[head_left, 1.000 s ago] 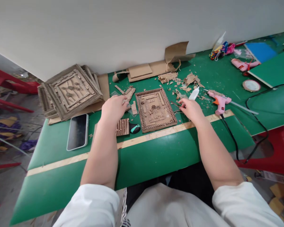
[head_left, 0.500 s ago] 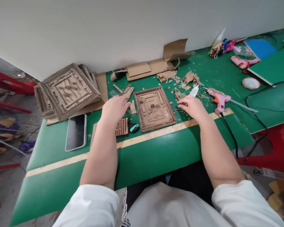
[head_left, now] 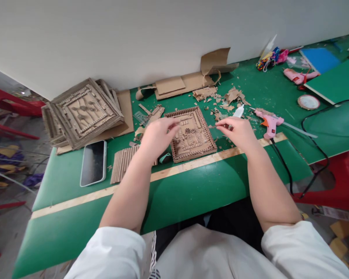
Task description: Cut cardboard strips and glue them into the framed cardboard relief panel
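Observation:
A rectangular cardboard relief panel (head_left: 193, 133) lies on the green table, framed by a raised corrugated border. Above its left side is my left hand (head_left: 159, 133), thumb and fingertips drawn close together; whatever they pinch is too small to make out. My right hand (head_left: 239, 131) hovers just off the panel's right edge, its fingers also pinched, and any tiny piece between them cannot be made out. Under my left forearm lies a corrugated cardboard sheet (head_left: 122, 162), partly hidden. A black-and-green tool handle (head_left: 165, 158) sits between that sheet and the panel.
Stacked framed cardboard panels (head_left: 84, 110) and a phone (head_left: 93, 162) are at left. Torn cardboard scraps (head_left: 234, 96) and a white bottle (head_left: 239, 111) lie behind my right hand. A pink glue gun (head_left: 270, 123) with a cord and a tape roll (head_left: 308, 102) are at right.
My left hand has moved right, from the cardboard strips to over the panel's left side, uncovering more of the corrugated sheet. My right hand has shifted only slightly.

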Demonstrator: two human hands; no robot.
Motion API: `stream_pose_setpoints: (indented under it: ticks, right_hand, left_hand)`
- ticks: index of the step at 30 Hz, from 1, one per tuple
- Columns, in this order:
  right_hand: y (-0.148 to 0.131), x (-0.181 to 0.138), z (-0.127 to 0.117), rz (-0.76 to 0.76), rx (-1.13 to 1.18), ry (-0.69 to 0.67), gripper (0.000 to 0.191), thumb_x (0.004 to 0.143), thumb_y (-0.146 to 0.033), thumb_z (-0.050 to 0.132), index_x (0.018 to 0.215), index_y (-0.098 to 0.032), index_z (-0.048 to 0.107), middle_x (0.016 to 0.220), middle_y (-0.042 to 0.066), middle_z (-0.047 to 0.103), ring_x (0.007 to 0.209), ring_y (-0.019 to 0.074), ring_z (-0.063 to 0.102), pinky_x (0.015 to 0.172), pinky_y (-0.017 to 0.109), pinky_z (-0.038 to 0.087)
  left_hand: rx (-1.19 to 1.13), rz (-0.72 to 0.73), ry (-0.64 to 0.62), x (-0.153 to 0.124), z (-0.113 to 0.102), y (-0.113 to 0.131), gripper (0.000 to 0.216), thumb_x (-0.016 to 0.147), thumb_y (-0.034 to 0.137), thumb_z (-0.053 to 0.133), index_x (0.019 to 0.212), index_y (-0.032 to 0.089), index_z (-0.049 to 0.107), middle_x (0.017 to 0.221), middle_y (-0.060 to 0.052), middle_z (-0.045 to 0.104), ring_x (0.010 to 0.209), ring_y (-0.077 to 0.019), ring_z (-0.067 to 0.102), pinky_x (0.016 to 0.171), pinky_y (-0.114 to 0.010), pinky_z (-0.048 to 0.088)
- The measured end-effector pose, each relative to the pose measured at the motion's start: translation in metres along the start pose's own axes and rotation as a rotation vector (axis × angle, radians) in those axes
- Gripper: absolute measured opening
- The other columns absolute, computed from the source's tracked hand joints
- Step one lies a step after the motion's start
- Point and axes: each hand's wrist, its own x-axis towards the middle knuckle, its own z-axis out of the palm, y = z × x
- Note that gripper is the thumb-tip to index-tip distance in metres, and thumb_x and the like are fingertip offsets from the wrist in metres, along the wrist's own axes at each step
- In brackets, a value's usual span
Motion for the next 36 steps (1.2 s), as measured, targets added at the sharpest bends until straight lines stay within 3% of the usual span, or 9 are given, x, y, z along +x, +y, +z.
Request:
stream_pose_setpoints:
  ticks: [4, 7, 10, 16, 23, 28, 36]
  right_hand:
    - [-0.025, -0.010, -0.006, -0.247, 0.145, 0.124, 0.017, 0.084, -0.030, 0.059, 0.092, -0.020, 0.070, 0.092, 0.001, 0.067, 0.084, 0.0085, 0.061, 0.078, 0.022, 0.047]
    - [-0.042, -0.016, -0.009, -0.317, 0.225, 0.137, 0.016, 0.084, -0.031, 0.060, 0.090, -0.021, 0.071, 0.090, 0.002, 0.068, 0.083, 0.0082, 0.061, 0.076, 0.021, 0.049]
    - [-0.052, -0.020, -0.012, -0.301, 0.316, 0.120, 0.017, 0.081, -0.034, 0.063, 0.088, -0.021, 0.071, 0.086, 0.002, 0.068, 0.079, 0.0082, 0.061, 0.071, 0.021, 0.049]
    - [-0.048, -0.024, -0.019, -0.131, 0.595, 0.011, 0.025, 0.084, -0.042, 0.058, 0.094, -0.023, 0.072, 0.084, 0.001, 0.067, 0.059, 0.0024, 0.055, 0.055, 0.014, 0.045]
    - [-0.048, -0.023, -0.018, -0.184, 0.607, 0.056, 0.019, 0.076, -0.039, 0.068, 0.086, -0.023, 0.073, 0.085, 0.001, 0.067, 0.075, 0.0065, 0.060, 0.061, 0.016, 0.048]
    - [-0.050, -0.024, -0.017, -0.261, 0.554, 0.111, 0.018, 0.081, -0.036, 0.063, 0.092, -0.026, 0.073, 0.088, 0.001, 0.067, 0.080, 0.0063, 0.061, 0.071, 0.018, 0.051]
    - [-0.057, -0.027, -0.018, -0.297, 0.512, 0.102, 0.019, 0.085, -0.037, 0.057, 0.086, -0.022, 0.070, 0.087, 0.001, 0.066, 0.079, 0.0050, 0.060, 0.065, 0.015, 0.048]
  left_hand:
    - [-0.311, 0.150, -0.015, -0.009, 0.015, 0.029, 0.024, 0.086, 0.032, 0.057, 0.102, 0.022, 0.070, 0.102, -0.004, 0.072, 0.084, -0.0170, 0.066, 0.078, -0.029, 0.051]
    - [-0.474, 0.193, 0.005, -0.015, 0.024, 0.043, 0.020, 0.082, 0.030, 0.063, 0.098, 0.022, 0.071, 0.096, -0.003, 0.074, 0.080, -0.0147, 0.066, 0.075, -0.025, 0.051]
    - [-0.637, 0.175, 0.016, -0.019, 0.026, 0.049, 0.017, 0.078, 0.029, 0.068, 0.092, 0.022, 0.073, 0.088, -0.002, 0.074, 0.074, -0.0135, 0.067, 0.071, -0.024, 0.052]
    - [-0.990, 0.016, -0.100, -0.018, 0.023, 0.047, 0.022, 0.069, 0.029, 0.075, 0.087, 0.017, 0.074, 0.080, -0.004, 0.074, 0.075, -0.0157, 0.069, 0.072, -0.026, 0.056]
    - [-1.067, 0.023, -0.185, -0.019, 0.024, 0.045, 0.023, 0.068, 0.031, 0.077, 0.087, 0.018, 0.074, 0.080, -0.004, 0.074, 0.072, -0.0131, 0.068, 0.072, -0.025, 0.057]
    - [-1.137, 0.006, -0.206, -0.020, 0.024, 0.047, 0.022, 0.066, 0.031, 0.077, 0.083, 0.018, 0.074, 0.077, -0.003, 0.073, 0.067, -0.0121, 0.067, 0.067, -0.024, 0.057]
    - [-1.232, -0.026, -0.268, -0.021, 0.023, 0.052, 0.029, 0.060, 0.036, 0.082, 0.079, 0.016, 0.073, 0.071, -0.002, 0.072, 0.064, -0.0121, 0.067, 0.067, -0.025, 0.058]
